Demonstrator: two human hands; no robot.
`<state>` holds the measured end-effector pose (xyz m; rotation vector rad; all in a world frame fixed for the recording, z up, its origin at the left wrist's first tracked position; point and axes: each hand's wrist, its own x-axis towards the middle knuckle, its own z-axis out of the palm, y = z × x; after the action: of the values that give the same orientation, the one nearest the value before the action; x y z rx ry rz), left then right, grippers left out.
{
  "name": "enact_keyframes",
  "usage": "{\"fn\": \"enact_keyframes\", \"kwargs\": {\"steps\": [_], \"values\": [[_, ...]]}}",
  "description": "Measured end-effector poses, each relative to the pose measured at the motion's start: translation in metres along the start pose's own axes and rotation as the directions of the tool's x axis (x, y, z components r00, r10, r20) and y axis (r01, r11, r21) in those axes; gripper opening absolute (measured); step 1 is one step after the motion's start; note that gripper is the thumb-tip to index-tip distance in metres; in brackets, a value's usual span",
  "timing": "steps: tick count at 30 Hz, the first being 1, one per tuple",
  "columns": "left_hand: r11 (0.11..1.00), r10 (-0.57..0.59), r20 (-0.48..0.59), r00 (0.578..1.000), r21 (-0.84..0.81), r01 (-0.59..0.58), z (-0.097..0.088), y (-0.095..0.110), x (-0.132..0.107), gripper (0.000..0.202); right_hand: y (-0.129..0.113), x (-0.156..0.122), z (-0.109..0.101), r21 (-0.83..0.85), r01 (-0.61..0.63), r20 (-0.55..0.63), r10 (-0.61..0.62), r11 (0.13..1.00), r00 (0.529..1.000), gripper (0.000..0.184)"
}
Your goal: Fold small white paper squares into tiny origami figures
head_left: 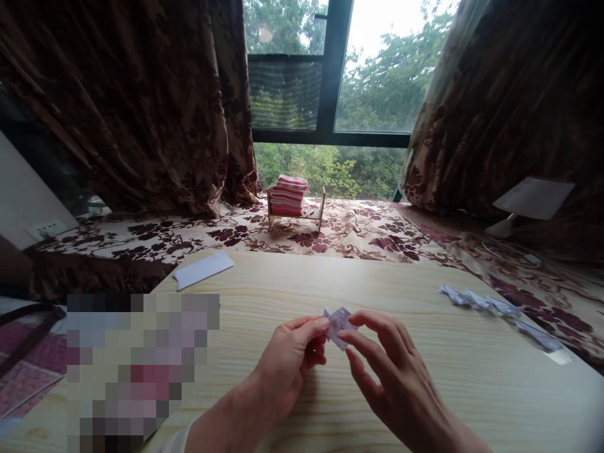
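A small piece of folded white paper [340, 327] with faint markings is held up over the table's middle. My left hand [295, 349] is closed, pinching the paper's left edge between thumb and fingertips. From the other side comes my right hand [389, 362], its fingers curved and apart. Two of its fingertips touch or nearly touch the paper's right side, while the lowest digit stays off it. Part of the paper is hidden by the fingers.
Several folded paper pieces [491, 306] lie in a row along the wooden table's [264, 286] right edge. A flat white paper strip [204, 270] is at the far left. Beyond stand pink cloths [287, 196] on a small rack and a lamp [535, 196]. A blurred-out patch [141, 371] covers the near left.
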<state>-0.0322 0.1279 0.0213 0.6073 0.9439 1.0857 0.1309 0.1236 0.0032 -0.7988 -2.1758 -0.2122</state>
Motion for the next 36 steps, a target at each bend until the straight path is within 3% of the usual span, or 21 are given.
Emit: {"fn": "enact_keyframes", "kwargs": {"steps": [12, 16, 22, 26, 30, 36], "values": [[0.996, -0.005, 0.071, 0.997, 0.09, -0.002, 0.0, 0.0, -0.005, 0.026, 0.0, 0.002, -0.004, 0.037, -0.001, -0.017, 0.002, 0.999, 1.0, 0.028], [0.982, 0.049, 0.105, 0.993, 0.177, -0.067, 0.0, 0.001, -0.005, 0.024, 0.001, 0.002, -0.004, 0.065, -0.024, -0.007, 0.024, 0.998, 1.0, 0.03], [0.891, 0.183, 0.1, 0.978, 0.403, -0.207, 0.0, 0.002, -0.006, 0.022, -0.003, 0.003, -0.01, 0.172, -0.062, -0.012, 0.065, 0.983, 0.998, 0.039], [0.868, 0.211, 0.177, 0.961, 0.418, -0.267, 0.001, 0.0, -0.008, 0.019, 0.0, 0.005, -0.008, 0.185, -0.157, -0.042, 0.168, 0.97, 0.985, 0.037], [0.87, 0.201, 0.216, 0.955, 0.41, -0.276, 0.004, 0.001, -0.01, 0.018, 0.004, 0.004, -0.004, 0.235, -0.18, -0.022, 0.19, 0.955, 0.982, 0.025], [0.873, 0.191, 0.226, 0.955, 0.405, -0.27, 0.005, 0.002, -0.01, 0.017, 0.005, 0.003, -0.003, 0.262, -0.179, -0.033, 0.194, 0.948, 0.98, 0.021]]}}
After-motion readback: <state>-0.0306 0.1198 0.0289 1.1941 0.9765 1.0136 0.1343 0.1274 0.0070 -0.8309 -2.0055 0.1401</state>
